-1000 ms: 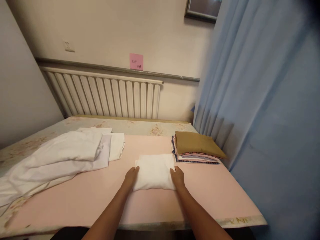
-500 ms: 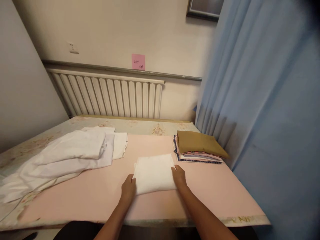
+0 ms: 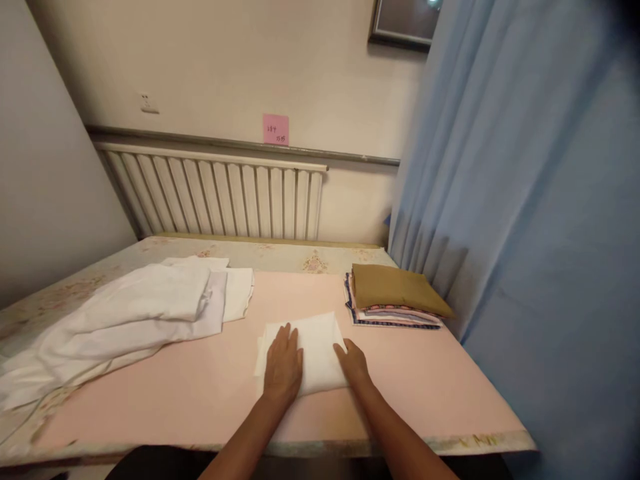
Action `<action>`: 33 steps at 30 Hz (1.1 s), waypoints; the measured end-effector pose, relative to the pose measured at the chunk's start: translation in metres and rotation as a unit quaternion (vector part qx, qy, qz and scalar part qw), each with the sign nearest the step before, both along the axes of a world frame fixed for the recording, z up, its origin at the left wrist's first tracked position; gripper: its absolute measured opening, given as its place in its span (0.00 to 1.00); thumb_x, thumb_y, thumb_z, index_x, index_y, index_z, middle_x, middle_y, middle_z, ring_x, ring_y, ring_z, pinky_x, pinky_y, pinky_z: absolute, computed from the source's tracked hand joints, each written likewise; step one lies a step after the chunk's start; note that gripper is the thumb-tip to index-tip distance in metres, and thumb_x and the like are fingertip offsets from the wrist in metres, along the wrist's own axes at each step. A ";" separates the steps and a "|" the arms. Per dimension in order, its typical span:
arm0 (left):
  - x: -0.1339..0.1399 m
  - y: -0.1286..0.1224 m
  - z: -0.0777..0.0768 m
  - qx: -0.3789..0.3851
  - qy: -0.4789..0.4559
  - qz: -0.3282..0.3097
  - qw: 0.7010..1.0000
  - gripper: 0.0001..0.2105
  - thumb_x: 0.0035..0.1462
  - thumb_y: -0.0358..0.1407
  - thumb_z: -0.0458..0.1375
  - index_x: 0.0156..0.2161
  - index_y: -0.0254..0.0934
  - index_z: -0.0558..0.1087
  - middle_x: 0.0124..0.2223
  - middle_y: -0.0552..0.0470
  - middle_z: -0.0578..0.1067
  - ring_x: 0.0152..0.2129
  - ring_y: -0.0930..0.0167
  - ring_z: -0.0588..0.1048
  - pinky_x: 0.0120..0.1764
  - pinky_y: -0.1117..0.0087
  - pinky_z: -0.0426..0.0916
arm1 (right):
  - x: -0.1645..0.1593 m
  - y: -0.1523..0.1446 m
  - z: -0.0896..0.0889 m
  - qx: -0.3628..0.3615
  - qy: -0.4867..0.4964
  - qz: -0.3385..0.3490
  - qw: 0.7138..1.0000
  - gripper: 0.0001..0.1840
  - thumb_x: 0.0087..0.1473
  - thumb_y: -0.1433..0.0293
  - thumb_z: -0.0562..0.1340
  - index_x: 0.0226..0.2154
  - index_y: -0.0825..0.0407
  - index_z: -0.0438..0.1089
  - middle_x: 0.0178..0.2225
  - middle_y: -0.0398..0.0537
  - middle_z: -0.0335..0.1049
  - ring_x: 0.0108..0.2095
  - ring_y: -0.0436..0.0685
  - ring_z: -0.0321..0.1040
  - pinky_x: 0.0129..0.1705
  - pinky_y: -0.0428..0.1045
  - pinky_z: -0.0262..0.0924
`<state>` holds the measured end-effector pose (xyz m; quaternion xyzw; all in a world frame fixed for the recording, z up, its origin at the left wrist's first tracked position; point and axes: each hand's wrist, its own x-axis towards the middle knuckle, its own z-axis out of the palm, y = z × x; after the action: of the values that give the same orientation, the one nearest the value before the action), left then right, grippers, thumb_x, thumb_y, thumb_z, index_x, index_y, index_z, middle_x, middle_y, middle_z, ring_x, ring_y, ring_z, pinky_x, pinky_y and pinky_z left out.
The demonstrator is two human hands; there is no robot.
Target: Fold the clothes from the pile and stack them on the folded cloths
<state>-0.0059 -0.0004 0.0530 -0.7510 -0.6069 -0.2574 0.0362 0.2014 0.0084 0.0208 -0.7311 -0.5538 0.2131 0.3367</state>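
Note:
A folded white cloth (image 3: 320,350) lies on the pink sheet (image 3: 190,387) in front of me, its layers slightly offset at the left edge. My left hand (image 3: 284,363) rests flat on the cloth's left part, fingers stretched forward. At the right edge, my right hand (image 3: 354,361) pinches the cloth between thumb and fingers; the fingertips are partly hidden under it.
A loose heap of white cloth (image 3: 150,293) lies to the left. At the back right is a folded stack topped by a mustard-brown cloth (image 3: 395,287). A blue curtain (image 3: 480,167) hangs along the right side. A radiator (image 3: 215,193) stands behind the table.
My left hand has let go of the cloth's left edge and moved right onto its top, now flat. The right hand still holds the right edge, and the cloth's left layers have shifted apart.

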 end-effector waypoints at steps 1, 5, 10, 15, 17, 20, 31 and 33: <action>0.010 0.006 -0.001 -0.018 0.020 -0.014 1.000 0.22 0.63 0.33 0.45 0.61 0.34 0.63 0.67 0.43 0.60 0.65 0.61 0.55 0.63 0.57 0.53 | 0.000 -0.002 0.000 0.001 0.002 0.000 1.000 0.18 0.58 0.61 0.57 0.45 0.53 0.72 0.44 0.52 0.76 0.45 0.59 0.72 0.46 0.47 0.61; 0.029 0.020 -0.017 -0.093 0.065 -0.020 0.993 0.24 0.65 0.38 0.43 0.63 0.37 0.62 0.68 0.46 0.58 0.65 0.60 0.53 0.63 0.51 0.50 | -0.001 -0.018 -0.005 0.005 -0.001 -0.015 1.000 0.22 0.59 0.63 0.53 0.52 0.55 0.68 0.48 0.53 0.74 0.47 0.59 0.72 0.48 0.48 0.62; 0.023 0.020 -0.035 -0.112 0.064 0.004 0.992 0.25 0.65 0.42 0.42 0.64 0.38 0.60 0.68 0.48 0.57 0.66 0.60 0.53 0.64 0.50 0.48 | -0.013 -0.036 -0.015 0.029 -0.086 -0.036 0.995 0.25 0.62 0.66 0.47 0.57 0.55 0.63 0.47 0.55 0.75 0.45 0.60 0.73 0.46 0.50 0.63; 0.020 0.020 -0.040 -0.099 0.058 0.019 0.993 0.26 0.65 0.44 0.42 0.64 0.37 0.60 0.67 0.48 0.59 0.66 0.58 0.53 0.64 0.50 0.48 | -0.017 -0.036 -0.019 0.040 -0.180 -0.032 0.982 0.25 0.65 0.67 0.43 0.58 0.56 0.62 0.41 0.56 0.77 0.37 0.60 0.75 0.39 0.51 0.63; 0.020 0.021 -0.043 -0.091 0.056 0.022 0.994 0.26 0.65 0.44 0.43 0.64 0.37 0.61 0.67 0.48 0.59 0.65 0.58 0.53 0.64 0.50 0.48 | -0.014 -0.035 -0.021 0.044 -0.187 -0.036 0.981 0.25 0.65 0.66 0.43 0.58 0.56 0.62 0.40 0.56 0.77 0.36 0.61 0.75 0.38 0.51 0.64; 0.020 0.022 -0.047 -0.076 0.050 0.019 0.996 0.26 0.65 0.44 0.43 0.64 0.36 0.61 0.67 0.47 0.60 0.65 0.58 0.53 0.64 0.50 0.49 | -0.009 -0.034 -0.021 0.101 -0.175 -0.074 0.977 0.25 0.65 0.66 0.43 0.55 0.57 0.65 0.43 0.58 0.76 0.40 0.62 0.74 0.42 0.53 0.64; 0.014 0.021 -0.050 -0.071 0.044 0.005 0.996 0.24 0.65 0.39 0.42 0.64 0.38 0.61 0.67 0.49 0.60 0.65 0.59 0.54 0.64 0.50 0.51 | -0.065 0.021 0.001 0.322 -0.228 0.236 0.888 0.24 0.60 0.75 0.48 0.54 0.53 0.68 0.51 0.53 0.72 0.54 0.55 0.66 0.60 0.57 0.58; 0.008 0.023 -0.052 -0.057 0.047 0.009 0.997 0.24 0.65 0.40 0.42 0.63 0.37 0.62 0.66 0.48 0.61 0.65 0.59 0.55 0.64 0.51 0.51 | -0.060 0.028 -0.011 0.292 -0.259 0.242 0.888 0.22 0.61 0.74 0.49 0.53 0.53 0.69 0.53 0.53 0.71 0.57 0.56 0.64 0.61 0.59 0.55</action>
<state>0.0023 0.0227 0.0012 -0.7577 -0.6249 -0.1866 0.0247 0.1412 0.0365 0.0096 -0.4727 -0.8182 -0.0803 0.3172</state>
